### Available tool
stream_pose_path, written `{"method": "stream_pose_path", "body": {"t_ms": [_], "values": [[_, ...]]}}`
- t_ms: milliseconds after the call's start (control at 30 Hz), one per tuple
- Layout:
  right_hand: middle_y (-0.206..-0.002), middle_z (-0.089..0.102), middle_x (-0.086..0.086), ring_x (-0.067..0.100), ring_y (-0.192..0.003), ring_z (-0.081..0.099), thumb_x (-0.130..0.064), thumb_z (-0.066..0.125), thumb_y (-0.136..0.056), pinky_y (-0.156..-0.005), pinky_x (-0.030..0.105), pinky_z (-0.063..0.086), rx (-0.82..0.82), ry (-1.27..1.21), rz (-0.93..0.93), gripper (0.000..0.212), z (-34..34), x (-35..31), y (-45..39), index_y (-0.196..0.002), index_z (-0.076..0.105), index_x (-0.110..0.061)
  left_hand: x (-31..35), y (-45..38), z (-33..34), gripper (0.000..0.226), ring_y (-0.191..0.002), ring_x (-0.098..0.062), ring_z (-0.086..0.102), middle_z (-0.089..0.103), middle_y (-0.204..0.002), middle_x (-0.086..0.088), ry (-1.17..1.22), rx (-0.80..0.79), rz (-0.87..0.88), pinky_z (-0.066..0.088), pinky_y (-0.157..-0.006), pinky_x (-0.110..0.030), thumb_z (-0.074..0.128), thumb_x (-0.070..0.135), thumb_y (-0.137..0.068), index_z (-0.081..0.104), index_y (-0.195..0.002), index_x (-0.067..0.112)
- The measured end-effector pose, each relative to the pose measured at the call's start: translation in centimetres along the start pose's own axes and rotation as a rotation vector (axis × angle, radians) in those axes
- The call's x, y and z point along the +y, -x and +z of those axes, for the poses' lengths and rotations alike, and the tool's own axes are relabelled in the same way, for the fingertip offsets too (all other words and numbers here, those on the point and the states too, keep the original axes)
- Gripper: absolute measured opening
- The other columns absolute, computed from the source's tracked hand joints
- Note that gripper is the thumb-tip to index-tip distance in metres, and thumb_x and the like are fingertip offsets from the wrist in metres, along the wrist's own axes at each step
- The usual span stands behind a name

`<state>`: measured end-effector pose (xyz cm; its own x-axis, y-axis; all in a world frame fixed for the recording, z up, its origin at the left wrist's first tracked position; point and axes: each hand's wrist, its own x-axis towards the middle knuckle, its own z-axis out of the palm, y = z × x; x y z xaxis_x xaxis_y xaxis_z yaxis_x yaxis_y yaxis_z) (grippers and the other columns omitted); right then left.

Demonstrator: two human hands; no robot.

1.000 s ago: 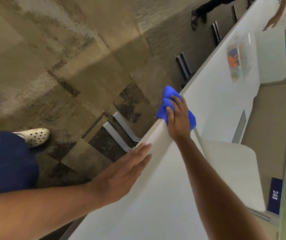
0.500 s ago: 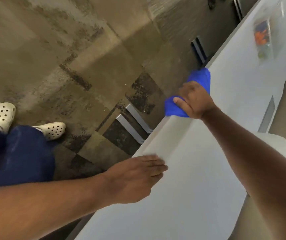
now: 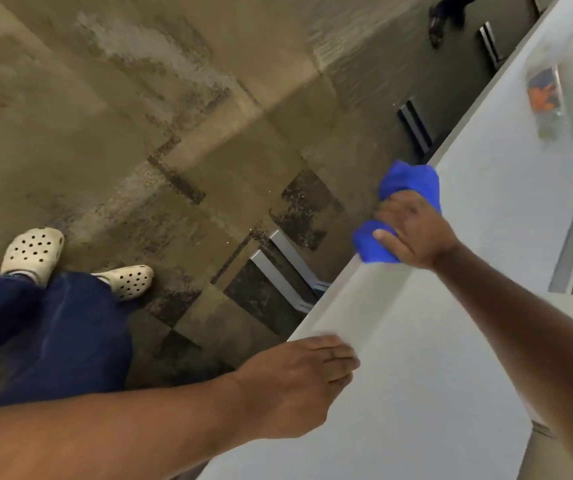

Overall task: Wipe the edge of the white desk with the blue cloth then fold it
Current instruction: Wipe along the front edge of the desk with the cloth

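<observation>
The white desk (image 3: 458, 341) runs diagonally from the lower middle to the upper right. My right hand (image 3: 413, 230) grips the bunched blue cloth (image 3: 413, 183) and presses it over the desk's left edge, fingers wrapped around the rim. Blue cloth shows above and below the hand. My left hand (image 3: 298, 382) lies flat on the desk edge nearer to me, fingers together, holding nothing.
A clear plastic bag with orange contents (image 3: 544, 95) lies on the desk further along. Metal desk legs (image 3: 285, 268) stand on the carpet beneath the edge. My cream clogs (image 3: 32, 251) and blue trousers are at the left. Another person's dark shoe (image 3: 437, 19) is at the top.
My right hand turned from lying on top of the cloth to gripping it over the edge. My left hand curled down flat on the desk. The view shifted left and down.
</observation>
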<state>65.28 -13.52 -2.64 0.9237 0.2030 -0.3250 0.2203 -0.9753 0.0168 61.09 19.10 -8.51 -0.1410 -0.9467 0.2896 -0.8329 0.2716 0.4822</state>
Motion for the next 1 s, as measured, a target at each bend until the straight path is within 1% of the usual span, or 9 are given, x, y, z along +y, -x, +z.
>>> {"method": "stream_pose_path", "body": {"t_ms": [100,200,267,400,500,667,767,900,1000], "values": [[-0.066,0.057,0.018,0.04,-0.064,0.055,-0.045,0.03,-0.105,-0.075,0.046,0.041,0.023,0.059,0.17,0.06,-0.2,2.7,-0.6,-0.068,0.055,-0.004,-0.1,-0.1,-0.5,0.048,-0.145,-0.019,0.049,0.057,-0.153,-0.005,-0.014,0.01,-0.011,0.016,-0.126,-0.037,0.049,0.031,-0.098,0.064,-0.14,0.013],[-0.063,0.056,0.015,0.038,-0.065,0.055,-0.038,0.043,-0.096,-0.078,0.045,0.043,0.033,0.02,0.231,0.044,-0.5,-0.9,-0.5,-0.066,0.054,-0.008,-0.2,-0.2,-0.8,0.046,-0.145,-0.019,0.049,0.058,-0.152,-0.006,0.025,-0.003,0.001,0.01,-0.125,-0.037,0.058,0.029,-0.096,0.066,-0.138,0.012],[-0.065,0.055,0.01,0.033,-0.066,0.051,-0.04,0.046,-0.095,-0.076,0.044,0.044,0.032,-0.05,0.122,0.04,0.3,-5.4,0.3,-0.068,0.055,-0.011,-0.2,-0.2,-0.8,0.045,-0.145,-0.021,0.049,0.058,-0.151,-0.009,0.011,-0.037,0.013,0.009,-0.126,-0.038,0.057,0.027,-0.097,0.066,-0.137,0.009],[-0.088,0.072,0.006,0.028,-0.082,0.06,-0.051,0.043,-0.099,-0.089,0.043,0.046,0.002,-0.202,-0.16,0.048,3.1,-12.3,2.8,-0.094,0.07,-0.012,-0.5,-0.1,-0.2,0.057,-0.142,-0.028,0.05,0.06,-0.148,-0.014,0.006,-0.037,0.069,0.019,-0.127,-0.041,0.023,0.019,-0.1,0.064,-0.136,0.002],[-0.099,0.071,0.013,0.034,-0.089,0.06,-0.056,0.038,-0.1,-0.091,0.046,0.045,-0.014,-0.12,-0.186,0.06,2.4,-8.2,2.6,-0.107,0.072,-0.006,-0.8,0.1,-0.1,0.056,-0.151,-0.028,0.038,0.053,-0.155,-0.011,0.018,-0.072,0.077,0.004,-0.128,-0.042,0.041,0.035,-0.101,0.058,-0.143,0.004],[-0.081,0.063,0.025,0.043,-0.081,0.059,-0.039,0.047,-0.098,-0.08,0.05,0.046,0.214,-0.041,0.452,0.05,1.4,-0.8,0.3,-0.078,0.062,0.004,-1.3,0.2,-0.8,0.09,-0.16,-0.031,0.013,0.03,-0.169,-0.016,0.022,-0.221,0.14,-0.002,-0.128,-0.049,0.045,0.061,-0.091,0.035,-0.157,0.0],[-0.086,0.067,0.021,0.039,-0.091,0.059,-0.036,0.052,-0.097,-0.09,0.048,0.046,0.279,-0.105,0.645,0.045,1.4,-3.0,-0.6,-0.08,0.067,0.003,-1.4,0.2,-1.4,0.09,-0.161,-0.029,0.006,0.022,-0.172,-0.015,0.03,-0.266,0.144,-0.002,-0.129,-0.05,0.04,0.062,-0.093,0.029,-0.16,0.003],[-0.092,0.07,0.009,0.032,-0.097,0.059,-0.042,0.056,-0.094,-0.1,0.046,0.039,0.189,-0.143,0.338,0.037,2.4,-9.7,1.8,-0.091,0.071,-0.008,-1.6,-0.1,-2.0,0.085,-0.161,-0.029,0.009,0.021,-0.172,-0.014,0.1,-0.275,0.179,0.002,-0.129,-0.052,0.043,0.062,-0.094,0.035,-0.159,0.008],[-0.095,0.072,0.008,0.028,-0.095,0.06,-0.053,0.048,-0.098,-0.103,0.045,0.039,0.166,-0.173,0.067,0.051,3.3,-10.5,3.4,-0.096,0.072,-0.008,-1.7,0.0,-1.6,0.08,-0.161,-0.027,0.009,0.019,-0.173,-0.012,0.145,-0.278,0.178,0.004,-0.129,-0.052,0.043,0.061,-0.095,0.039,-0.158,0.01]]}}
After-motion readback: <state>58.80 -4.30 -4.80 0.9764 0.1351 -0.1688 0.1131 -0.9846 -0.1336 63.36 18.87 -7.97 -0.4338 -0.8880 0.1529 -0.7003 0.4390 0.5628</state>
